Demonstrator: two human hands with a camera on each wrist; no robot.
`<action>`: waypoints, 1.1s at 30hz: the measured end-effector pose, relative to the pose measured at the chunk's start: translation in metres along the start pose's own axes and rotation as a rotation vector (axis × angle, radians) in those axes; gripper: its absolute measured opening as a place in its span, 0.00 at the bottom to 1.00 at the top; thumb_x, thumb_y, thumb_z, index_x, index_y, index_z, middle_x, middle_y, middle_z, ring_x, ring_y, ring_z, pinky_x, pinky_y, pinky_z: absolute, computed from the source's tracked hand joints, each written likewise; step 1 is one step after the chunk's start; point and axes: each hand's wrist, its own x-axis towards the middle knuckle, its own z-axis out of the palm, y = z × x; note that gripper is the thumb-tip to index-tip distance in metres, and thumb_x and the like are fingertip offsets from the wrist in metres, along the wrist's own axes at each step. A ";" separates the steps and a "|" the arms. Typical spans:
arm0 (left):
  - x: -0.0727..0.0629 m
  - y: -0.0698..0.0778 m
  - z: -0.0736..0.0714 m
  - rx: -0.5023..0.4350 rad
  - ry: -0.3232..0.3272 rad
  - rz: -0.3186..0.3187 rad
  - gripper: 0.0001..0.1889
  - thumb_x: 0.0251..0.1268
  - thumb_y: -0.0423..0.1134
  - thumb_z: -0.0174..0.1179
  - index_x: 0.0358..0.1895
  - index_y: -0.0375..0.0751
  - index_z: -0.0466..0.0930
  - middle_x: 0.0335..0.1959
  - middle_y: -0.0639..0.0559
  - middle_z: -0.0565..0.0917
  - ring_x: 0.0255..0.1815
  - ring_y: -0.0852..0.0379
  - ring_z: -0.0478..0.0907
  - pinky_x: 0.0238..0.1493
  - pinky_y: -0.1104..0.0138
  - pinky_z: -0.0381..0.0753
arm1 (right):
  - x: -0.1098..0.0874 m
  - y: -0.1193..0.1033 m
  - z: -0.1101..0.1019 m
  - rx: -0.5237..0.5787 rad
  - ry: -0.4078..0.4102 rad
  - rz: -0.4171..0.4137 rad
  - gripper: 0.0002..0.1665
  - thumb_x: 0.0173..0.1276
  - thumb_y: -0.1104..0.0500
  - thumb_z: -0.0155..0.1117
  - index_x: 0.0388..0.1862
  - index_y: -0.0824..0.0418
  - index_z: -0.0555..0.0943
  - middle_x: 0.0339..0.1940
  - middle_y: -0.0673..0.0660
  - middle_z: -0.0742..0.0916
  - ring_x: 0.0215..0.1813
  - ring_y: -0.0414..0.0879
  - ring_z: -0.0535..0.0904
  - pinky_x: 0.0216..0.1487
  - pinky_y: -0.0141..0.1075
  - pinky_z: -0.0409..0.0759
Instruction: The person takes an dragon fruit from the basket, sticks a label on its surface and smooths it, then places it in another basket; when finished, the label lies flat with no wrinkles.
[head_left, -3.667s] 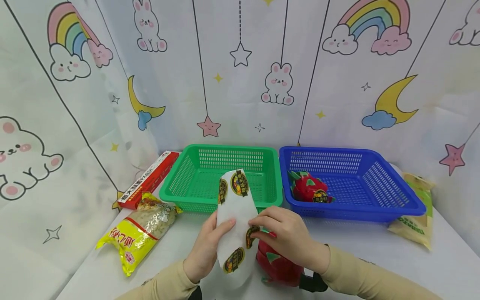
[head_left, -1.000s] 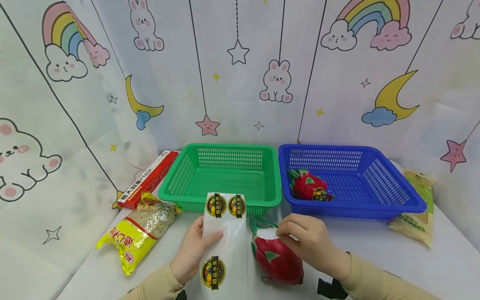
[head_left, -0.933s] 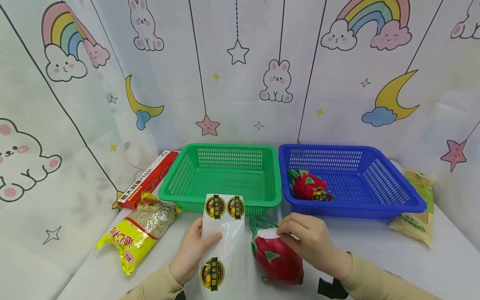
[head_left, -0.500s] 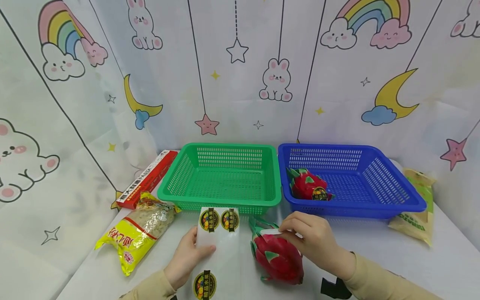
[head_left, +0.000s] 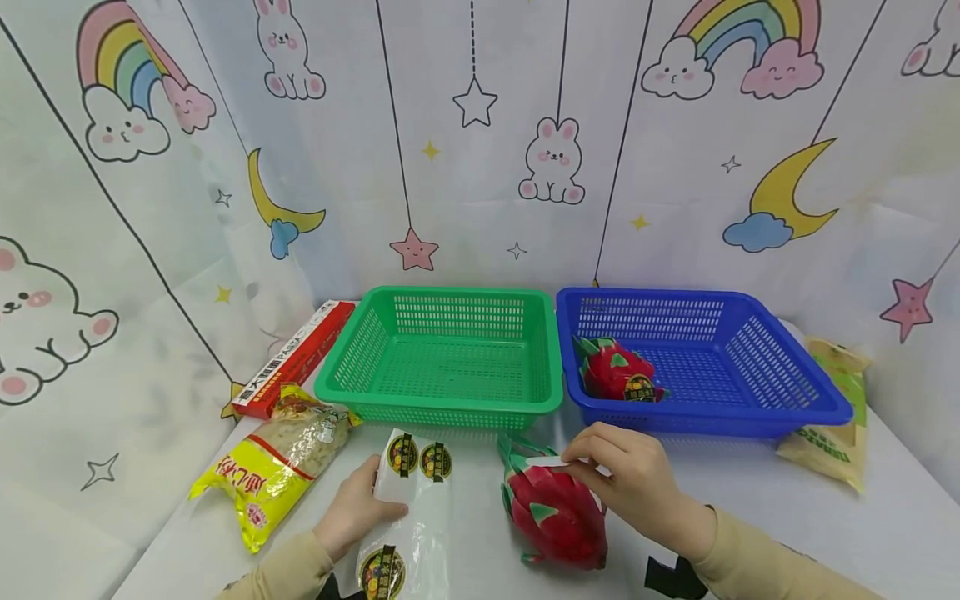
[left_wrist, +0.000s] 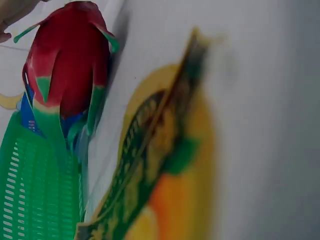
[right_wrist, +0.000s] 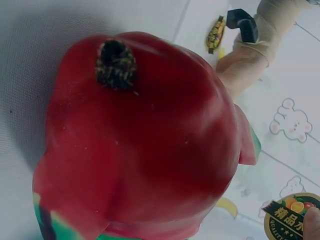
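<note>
My left hand (head_left: 358,510) grips a white sheet of stickers (head_left: 422,529) low over the table, thumb on top; its round labels are black and gold. One label fills the left wrist view, blurred. Between thumb and fingers my right hand (head_left: 633,479) pinches a loose round sticker (right_wrist: 286,219), printed with fruit; in the head view only its white back shows. This sticker is over the leafy end of a red dragon fruit (head_left: 558,517) lying on the table; whether it touches the skin I cannot tell. The dragon fruit's stem end (right_wrist: 116,65) faces the right wrist camera.
Behind stand a green basket (head_left: 442,410) and a blue basket (head_left: 720,422), the blue one holding another dragon fruit (head_left: 618,371) with a label on it. A yellow pasta bag (head_left: 281,467) and red pasta box (head_left: 296,358) lie left; a beige-green bag (head_left: 832,442) lies right.
From the sheet, the right hand has taken a sticker and moved right to the dragon fruit. The left hand has lowered the sheet and drawn it left. Lately the right hand barely moves.
</note>
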 end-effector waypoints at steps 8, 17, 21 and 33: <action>0.006 -0.007 -0.009 0.392 0.071 0.040 0.39 0.36 0.40 0.73 0.53 0.26 0.63 0.39 0.33 0.80 0.38 0.39 0.78 0.39 0.48 0.76 | -0.001 0.000 -0.002 -0.018 0.016 0.011 0.15 0.67 0.48 0.55 0.27 0.55 0.81 0.24 0.47 0.82 0.23 0.37 0.74 0.27 0.20 0.73; 0.011 -0.013 -0.011 0.459 0.072 0.002 0.42 0.37 0.45 0.73 0.54 0.27 0.61 0.38 0.35 0.81 0.36 0.42 0.79 0.40 0.46 0.72 | -0.006 0.001 -0.004 -0.033 -0.009 0.061 0.19 0.68 0.45 0.52 0.27 0.55 0.81 0.24 0.47 0.83 0.24 0.36 0.75 0.28 0.20 0.74; 0.014 -0.014 -0.012 0.472 0.058 0.014 0.45 0.38 0.45 0.72 0.58 0.23 0.59 0.43 0.29 0.79 0.41 0.36 0.78 0.42 0.44 0.73 | -0.006 0.001 -0.005 -0.035 -0.009 0.063 0.18 0.68 0.45 0.52 0.27 0.55 0.81 0.24 0.47 0.83 0.24 0.36 0.75 0.27 0.19 0.73; 0.019 -0.015 -0.021 0.643 0.055 0.079 0.50 0.41 0.48 0.72 0.62 0.18 0.56 0.56 0.22 0.67 0.55 0.25 0.65 0.51 0.39 0.68 | -0.009 0.002 -0.006 -0.039 0.020 0.037 0.16 0.68 0.47 0.54 0.27 0.54 0.81 0.24 0.46 0.82 0.23 0.34 0.72 0.26 0.18 0.71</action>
